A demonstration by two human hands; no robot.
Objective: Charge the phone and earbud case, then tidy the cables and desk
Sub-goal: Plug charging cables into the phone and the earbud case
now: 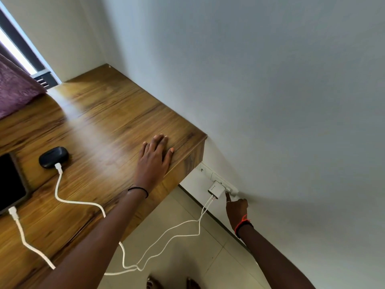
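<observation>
A black earbud case [53,157] lies on the wooden desk [100,113] with a white cable [68,200] plugged into it. At the left edge a dark phone [10,182] lies flat, with a second white cable [27,240] plugged in. Both cables hang off the desk edge and run to a white charger [216,189] in the wall socket panel [208,173]. My left hand [155,157] rests flat on the desk near its corner. Beside the charger, my right hand [237,209] points its index finger at the socket panel, the other fingers curled.
A white wall runs along the desk's right side. A purple curtain [14,88] hangs at the far left by a window. Below the desk is a beige tiled floor [187,257], and my feet [173,283] show at the bottom edge.
</observation>
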